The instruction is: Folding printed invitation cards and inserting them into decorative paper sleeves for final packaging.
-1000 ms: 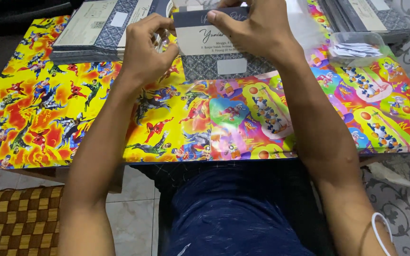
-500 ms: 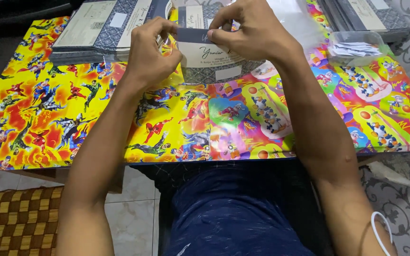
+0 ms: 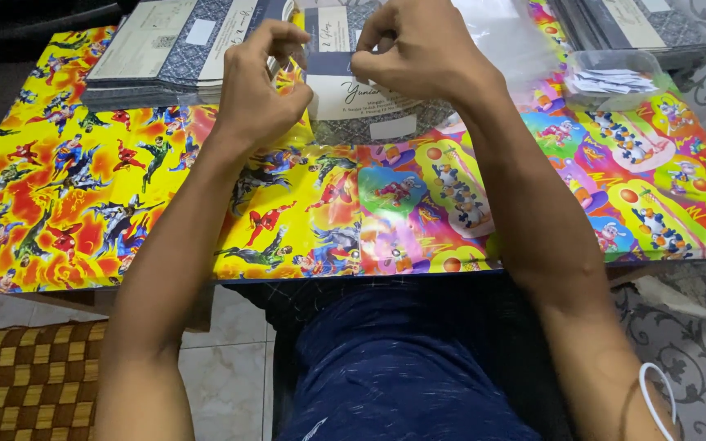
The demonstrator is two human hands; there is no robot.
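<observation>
Fingers: from the head view I am seeing both sets curled and pinching at the top of a card [image 3: 369,98] — a pale printed face with a dark blue patterned border.
Left hand [image 3: 259,90]: I am watching it close thumb and forefinger on something small just left of the card's upper edge; what exactly sits between the tips I cannot tell.
Right hand [image 3: 418,53]: it is bending over the card's top edge, fingertips pressing down on a dark blue band there, so it is gripping the card rather than hovering.
Card position: it is lying tilted up toward the hands at the far middle of the table, its lower edge resting on the colourful cartoon-print table cover [image 3: 165,204].
Clear sleeve [image 3: 500,37]: a transparent plastic film is showing behind and to the right of the card; whether the card is partly inside it I cannot tell.
Left stack [image 3: 173,45]: more cards of the same blue-bordered kind are piling at the far left, near the left hand.
Right stack [image 3: 631,20]: another pile is sitting at the far right corner — well apart from the hands.
Plastic tub [image 3: 614,82]: a clear container with small white paper slips is standing right of the right forearm.
Wristband [image 3: 655,392]: a thin white loop is circling the right arm.
</observation>
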